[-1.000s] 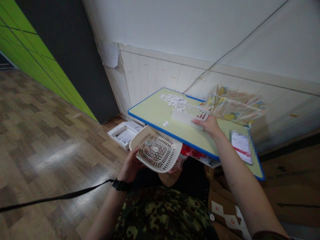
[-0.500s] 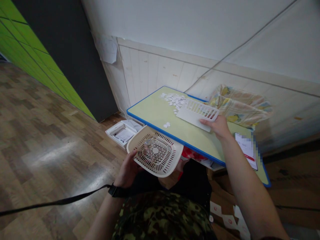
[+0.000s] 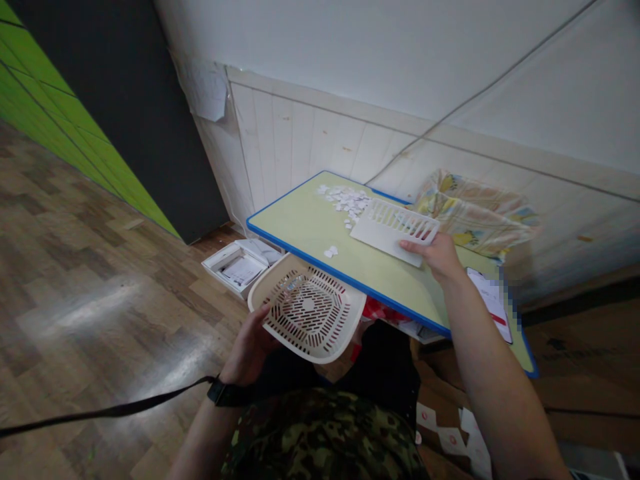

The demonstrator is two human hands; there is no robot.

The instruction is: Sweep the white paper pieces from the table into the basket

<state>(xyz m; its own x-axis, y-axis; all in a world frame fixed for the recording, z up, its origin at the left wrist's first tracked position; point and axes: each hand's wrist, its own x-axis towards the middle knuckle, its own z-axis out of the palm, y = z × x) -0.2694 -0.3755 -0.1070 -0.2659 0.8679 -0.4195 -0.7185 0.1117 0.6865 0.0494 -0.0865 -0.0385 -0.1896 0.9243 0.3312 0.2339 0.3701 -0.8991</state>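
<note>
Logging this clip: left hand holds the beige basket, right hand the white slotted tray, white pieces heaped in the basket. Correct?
One error: the head view shows the white pieces heaped on the tabletop, not in the beige basket. The left hand does hold that basket, and the right hand the white slotted tray.

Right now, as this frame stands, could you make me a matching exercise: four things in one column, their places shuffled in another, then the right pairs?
Things
1. beige basket
2. small white pieces
3. white slotted holder
4. patterned cloth

Places
A. in the right hand
B. at the far side of the table, by the wall
C. in the left hand
D. on the tabletop, mostly in one pile

Pairs
1-C, 2-D, 3-A, 4-B
</note>
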